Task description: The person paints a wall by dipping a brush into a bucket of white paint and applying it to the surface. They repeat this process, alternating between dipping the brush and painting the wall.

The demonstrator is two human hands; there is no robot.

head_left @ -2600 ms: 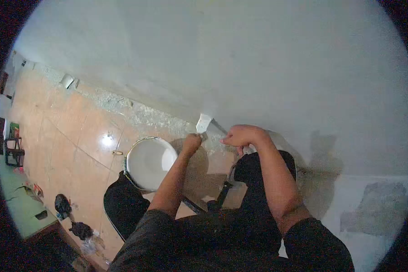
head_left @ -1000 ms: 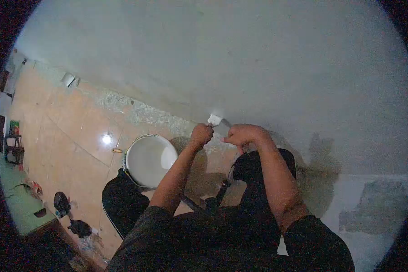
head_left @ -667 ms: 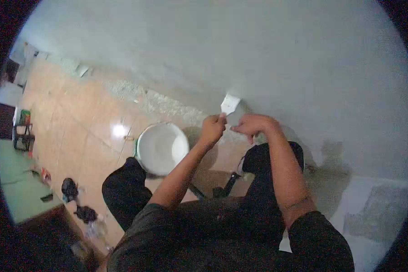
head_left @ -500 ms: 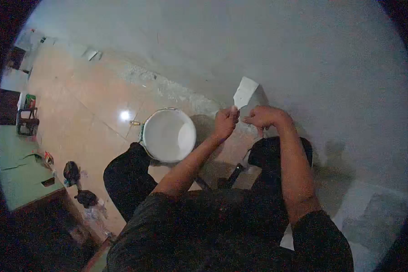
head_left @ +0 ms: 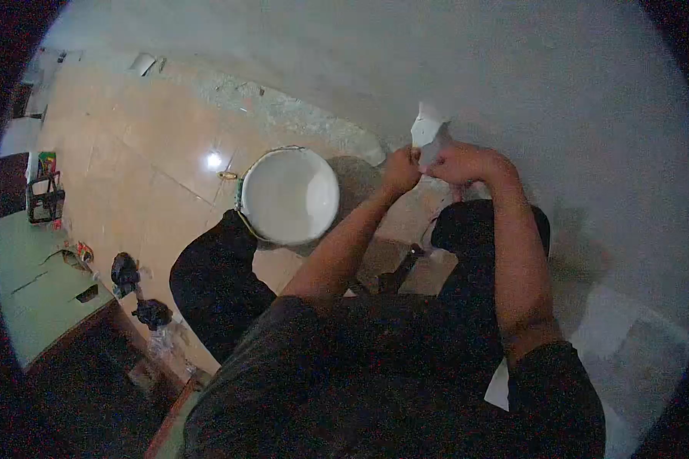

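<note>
A white flat piece (head_left: 427, 128), pale and angular like a scraper blade or card, stands up from my left hand (head_left: 402, 170), whose fingers are closed round its lower end. Close beside it on the right is my right hand (head_left: 463, 163), with its fingers bent toward the piece; whether they hold anything is too blurred to tell. Both hands are in front of the grey wall (head_left: 559, 84). To the left of my left forearm, a round white bucket (head_left: 289, 195) stands on the floor, with whitish contents inside and its handle at the left rim.
Tan floor tiles (head_left: 130, 153) carry pale residue along the wall's foot. Dark bundles (head_left: 153, 314) lie at the left, near a green surface (head_left: 34, 279). My knees flank the work area, and a dark bar-like object (head_left: 398, 274) is between them.
Both hands and the white piece have shifted up and to the right in view. The piece is now turned differently, and my right hand is nearer to it. The bucket appears slightly higher.
</note>
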